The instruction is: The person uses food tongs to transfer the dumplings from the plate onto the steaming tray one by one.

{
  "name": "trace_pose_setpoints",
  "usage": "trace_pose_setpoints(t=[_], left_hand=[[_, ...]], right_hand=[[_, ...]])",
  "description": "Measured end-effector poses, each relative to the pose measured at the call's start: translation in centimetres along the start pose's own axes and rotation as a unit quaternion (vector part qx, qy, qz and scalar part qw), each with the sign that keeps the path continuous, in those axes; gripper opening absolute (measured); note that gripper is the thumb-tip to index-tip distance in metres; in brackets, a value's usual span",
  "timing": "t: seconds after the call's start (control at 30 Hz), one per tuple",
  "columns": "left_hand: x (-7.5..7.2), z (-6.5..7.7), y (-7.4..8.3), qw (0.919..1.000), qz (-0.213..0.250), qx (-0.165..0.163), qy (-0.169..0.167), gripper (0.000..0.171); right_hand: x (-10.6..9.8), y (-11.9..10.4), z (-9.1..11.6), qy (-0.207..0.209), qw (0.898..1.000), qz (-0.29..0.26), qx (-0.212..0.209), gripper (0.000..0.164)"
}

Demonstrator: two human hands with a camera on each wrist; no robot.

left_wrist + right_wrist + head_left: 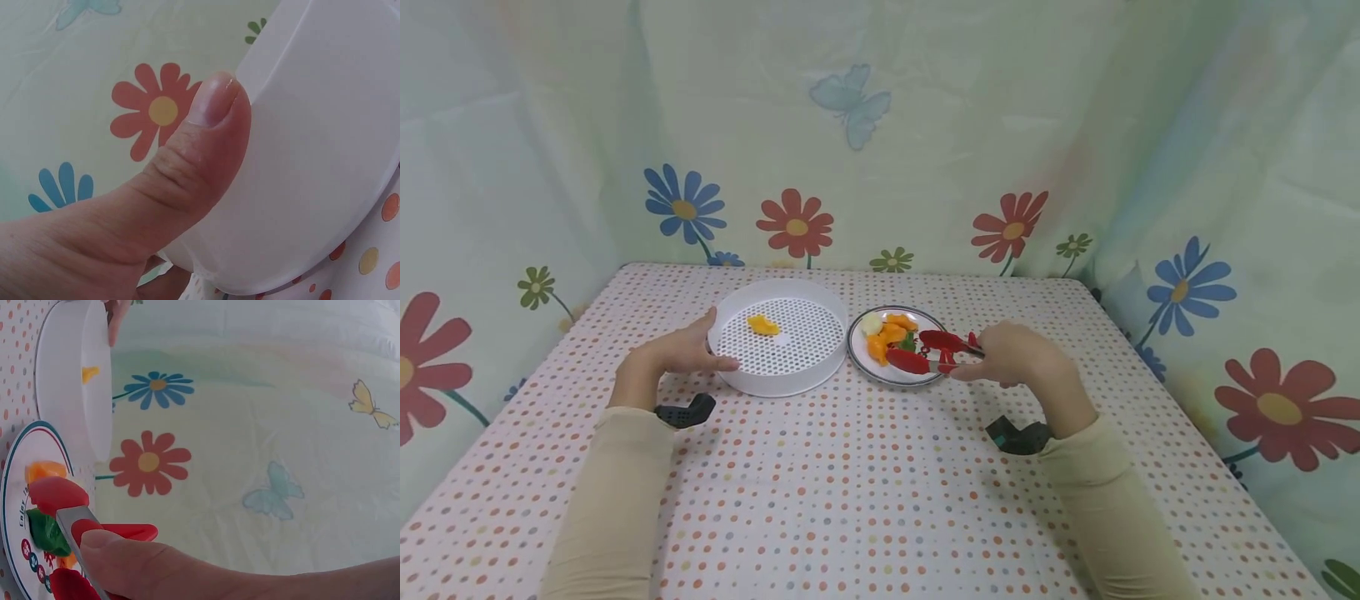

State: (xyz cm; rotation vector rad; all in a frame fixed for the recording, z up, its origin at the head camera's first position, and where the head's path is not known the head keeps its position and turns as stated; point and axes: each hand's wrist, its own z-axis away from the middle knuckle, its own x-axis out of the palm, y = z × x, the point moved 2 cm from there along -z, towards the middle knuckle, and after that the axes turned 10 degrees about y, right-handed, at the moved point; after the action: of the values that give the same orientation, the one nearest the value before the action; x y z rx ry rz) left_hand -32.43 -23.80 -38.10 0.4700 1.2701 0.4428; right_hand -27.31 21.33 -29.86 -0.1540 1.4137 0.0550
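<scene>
A round white sieve [786, 383] with a holed bottom stands on the left. One yellow piece [763, 325] lies inside it. My left hand [679, 346] holds the sieve's left side, its thumb [206, 144] against the outer wall; the other fingers are mostly hidden. My right hand [1018, 354] grips a pair of red-tipped tongs [908, 361], whose two tips are spread apart over the right of a plate [859, 360]. On the plate lie orange pieces [891, 333], a green piece [47, 531] and a pale round piece [871, 323]. Nothing is visibly pinched by the tongs.
A dotted cloth covers the table [842, 500]. Behind and beside it hangs a flowered curtain [925, 125]. The plate stands close against the sieve's right side. A black wrist device [1018, 435] sits on each forearm.
</scene>
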Motion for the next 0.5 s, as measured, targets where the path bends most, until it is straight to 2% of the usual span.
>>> trace_pose_setpoints(t=[0.23,0.5], left_hand=[[-0.23,0.41,-0.11,1.0,-0.006,0.006,0.002,0.129],[0.01,0.0,0.38,1.0,-0.002,0.009,0.002,0.127]], right_hand=[[0.34,-0.35,-0.32,0.017,0.999,0.035,-0.023,0.052],[0.15,0.13,-0.22,0.036,0.996,0.063,-0.045,0.042]])
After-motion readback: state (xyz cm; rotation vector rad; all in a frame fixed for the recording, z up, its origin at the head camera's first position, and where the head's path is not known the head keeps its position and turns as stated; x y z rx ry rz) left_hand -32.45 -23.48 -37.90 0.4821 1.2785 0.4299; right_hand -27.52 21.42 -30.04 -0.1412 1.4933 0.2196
